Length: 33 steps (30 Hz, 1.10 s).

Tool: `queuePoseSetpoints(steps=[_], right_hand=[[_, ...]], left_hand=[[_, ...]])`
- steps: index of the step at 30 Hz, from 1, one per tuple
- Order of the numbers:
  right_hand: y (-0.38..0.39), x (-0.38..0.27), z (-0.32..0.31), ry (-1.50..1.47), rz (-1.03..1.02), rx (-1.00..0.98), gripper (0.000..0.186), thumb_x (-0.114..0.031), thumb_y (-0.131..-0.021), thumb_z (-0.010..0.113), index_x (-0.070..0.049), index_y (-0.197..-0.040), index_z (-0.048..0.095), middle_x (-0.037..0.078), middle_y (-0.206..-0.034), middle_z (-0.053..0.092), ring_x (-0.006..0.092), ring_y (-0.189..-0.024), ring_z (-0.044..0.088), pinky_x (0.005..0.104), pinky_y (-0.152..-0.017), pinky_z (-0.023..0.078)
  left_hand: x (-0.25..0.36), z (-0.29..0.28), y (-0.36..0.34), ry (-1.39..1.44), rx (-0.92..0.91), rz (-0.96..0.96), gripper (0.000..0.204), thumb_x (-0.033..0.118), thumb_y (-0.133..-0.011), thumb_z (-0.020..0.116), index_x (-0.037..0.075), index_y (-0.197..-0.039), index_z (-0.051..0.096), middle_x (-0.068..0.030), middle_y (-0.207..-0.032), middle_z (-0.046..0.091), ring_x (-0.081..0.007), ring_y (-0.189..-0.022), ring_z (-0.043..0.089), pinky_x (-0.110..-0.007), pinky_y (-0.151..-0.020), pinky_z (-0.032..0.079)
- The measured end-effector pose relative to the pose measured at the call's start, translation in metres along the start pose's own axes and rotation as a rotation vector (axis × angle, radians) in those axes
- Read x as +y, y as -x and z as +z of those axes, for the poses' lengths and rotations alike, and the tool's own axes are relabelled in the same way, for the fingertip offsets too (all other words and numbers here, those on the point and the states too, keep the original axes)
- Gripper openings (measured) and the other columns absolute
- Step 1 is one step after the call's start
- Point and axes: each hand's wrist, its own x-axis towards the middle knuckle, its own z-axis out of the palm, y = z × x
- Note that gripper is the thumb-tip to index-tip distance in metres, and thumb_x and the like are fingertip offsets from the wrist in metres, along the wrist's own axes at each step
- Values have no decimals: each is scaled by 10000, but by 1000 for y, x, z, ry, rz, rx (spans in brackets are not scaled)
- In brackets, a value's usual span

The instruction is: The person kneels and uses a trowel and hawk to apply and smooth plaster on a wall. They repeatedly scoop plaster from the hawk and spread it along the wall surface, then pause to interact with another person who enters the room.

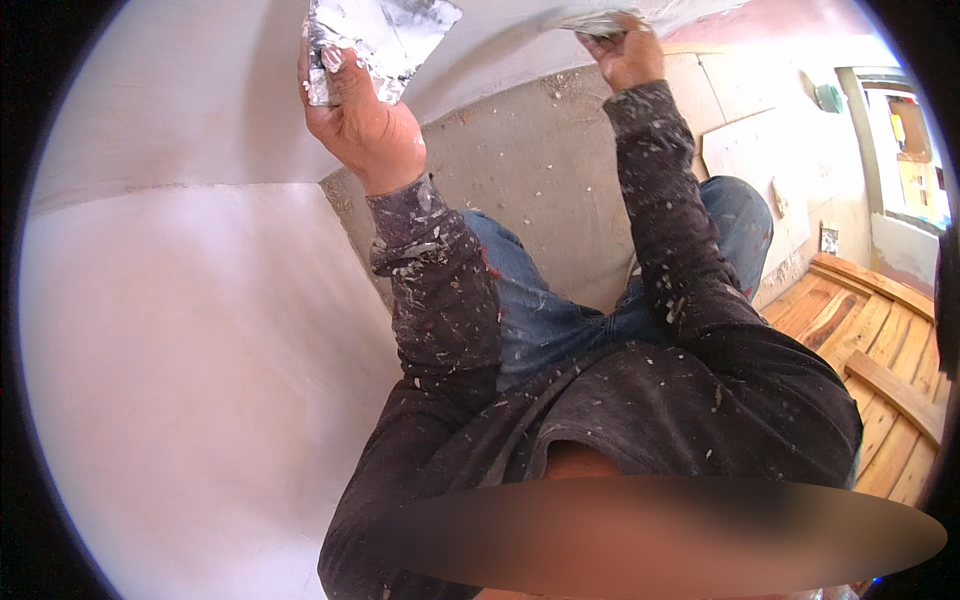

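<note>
My left hand (368, 130) is closed on a flat metal plate (415, 35) smeared with white plaster, its thumb lying over the coated face. White flecks cling to that thumb. Farther right, my right hand (632, 62) grips a putty knife (592, 22), held side-on so that little more than its thin blade shows. The blade is at the white wall (510, 55) in front of me; whether it touches is hard to tell. Both dark sleeves are spattered with white.
Another white wall (190, 350) rises on my left. Dusty, speckled floor (530, 165) lies between the walls and my bent knees. To the right are a pale board (755, 165), a slatted wooden panel (885, 375) and a bright opening (905, 150) with a frame.
</note>
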Motion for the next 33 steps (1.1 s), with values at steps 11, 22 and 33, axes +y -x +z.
queuePoseSetpoints(steps=[11, 22, 33], right_hand=[[-44, 125, -141, 441, 370, 158, 407, -165, -783, 690, 8, -1120, 542, 189, -1078, 599, 289, -1019, 588, 415, -891, 499], [-36, 18, -12, 431, 13, -327, 274, 17, -861, 573, 167, -1055, 451, 207, -918, 580, 234, -872, 607, 389, -841, 556], [-5, 57, -74, -42, 211, 254, 407, -71, -949, 346, 106, -1303, 253, 285, -1351, 339, 406, -1207, 414, 545, -1014, 388]], left_hand=[[0, 10, -5, 124, -15, -29, 386, 200, -891, 648, 6, -1202, 527, -94, -1106, 612, -184, -1007, 597, -336, -874, 507], [3, 0, -4, 123, -11, -3, 348, 140, -889, 636, 8, -1192, 526, -87, -1111, 608, -176, -995, 594, -326, -861, 509], [2, 4, -3, -1, 60, -20, 371, 170, -903, 619, -14, -1206, 513, -106, -1140, 595, -202, -1033, 580, -347, -895, 485]])
